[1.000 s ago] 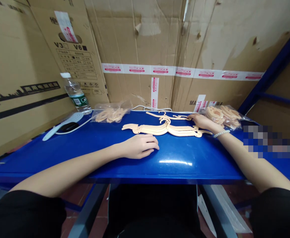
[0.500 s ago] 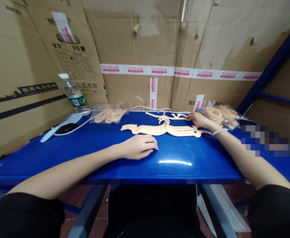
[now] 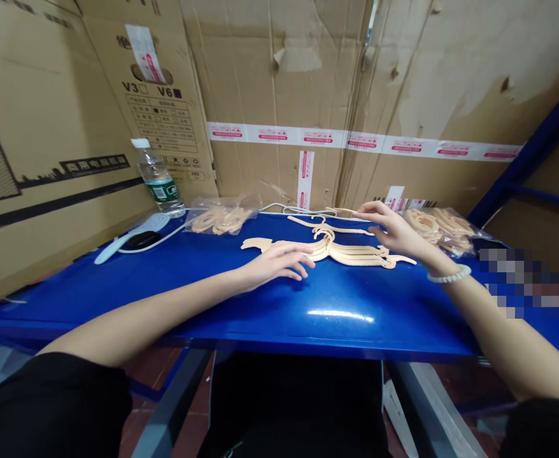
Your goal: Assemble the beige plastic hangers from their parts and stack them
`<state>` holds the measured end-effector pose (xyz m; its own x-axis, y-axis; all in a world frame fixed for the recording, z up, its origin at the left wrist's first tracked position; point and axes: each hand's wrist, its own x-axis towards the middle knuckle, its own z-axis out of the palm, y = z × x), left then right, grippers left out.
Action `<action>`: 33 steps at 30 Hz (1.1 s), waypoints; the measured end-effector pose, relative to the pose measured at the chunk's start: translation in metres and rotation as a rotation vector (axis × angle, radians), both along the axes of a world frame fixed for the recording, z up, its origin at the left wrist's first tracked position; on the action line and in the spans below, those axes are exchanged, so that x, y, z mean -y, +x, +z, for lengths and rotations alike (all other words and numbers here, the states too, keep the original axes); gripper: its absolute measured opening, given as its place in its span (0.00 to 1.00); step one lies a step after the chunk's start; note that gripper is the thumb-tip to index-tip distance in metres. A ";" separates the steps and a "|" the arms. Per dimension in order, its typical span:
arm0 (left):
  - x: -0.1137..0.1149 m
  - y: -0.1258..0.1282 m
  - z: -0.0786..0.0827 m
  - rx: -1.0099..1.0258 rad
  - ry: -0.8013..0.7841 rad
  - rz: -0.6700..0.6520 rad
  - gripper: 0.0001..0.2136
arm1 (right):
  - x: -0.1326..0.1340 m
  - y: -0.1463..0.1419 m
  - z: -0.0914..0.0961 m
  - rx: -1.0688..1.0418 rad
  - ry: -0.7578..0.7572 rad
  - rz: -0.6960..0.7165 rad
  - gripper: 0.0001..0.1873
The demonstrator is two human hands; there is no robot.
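Observation:
My right hand (image 3: 388, 228), wearing a beaded bracelet, is raised over the back of the table. Its thumb and fingers pinch a thin peach-coloured hanger arm (image 3: 344, 211) that points left. Whether this arm is joined to anything I cannot tell. Below it lies a single peach hanger (image 3: 303, 222) with a hook. In front of that is a stack of similar hangers (image 3: 356, 255), hooks pointing back. My left hand (image 3: 279, 262) hovers at the left part of the stack, fingers apart and holding nothing, and covers some of it.
Clear bags of peach plastic parts lie at the back left (image 3: 225, 216) and back right (image 3: 444, 229). A water bottle (image 3: 160, 181), a pale blue brush-like tool (image 3: 131, 238) and a white cable (image 3: 165, 238) are on the left. Cardboard (image 3: 270, 83) walls the blue table (image 3: 260, 318).
My right hand has risen from the back hanger, lifting a hanger arm off the table. My left hand has lifted and spread its fingers near the stack. The view has shifted slightly.

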<state>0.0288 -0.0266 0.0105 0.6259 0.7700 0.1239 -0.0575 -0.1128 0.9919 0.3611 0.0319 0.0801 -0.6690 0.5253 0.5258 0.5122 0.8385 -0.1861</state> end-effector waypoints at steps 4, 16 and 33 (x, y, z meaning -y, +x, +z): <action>-0.004 -0.004 0.010 0.224 -0.534 -0.055 0.28 | 0.041 -0.039 0.004 -0.080 -0.185 0.266 0.22; -0.006 -0.006 0.013 0.291 -0.822 0.032 0.29 | 0.050 -0.053 -0.006 -0.183 -0.445 0.372 0.18; 0.001 0.000 0.013 0.293 -0.677 0.068 0.04 | -0.029 -0.007 -0.033 -0.060 -0.062 -0.262 0.12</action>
<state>0.0284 -0.0271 0.0240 0.5887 0.7728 -0.2370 -0.3453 0.5056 0.7907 0.3537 0.0611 0.0470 -0.4750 0.7087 0.5216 0.6966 0.6651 -0.2692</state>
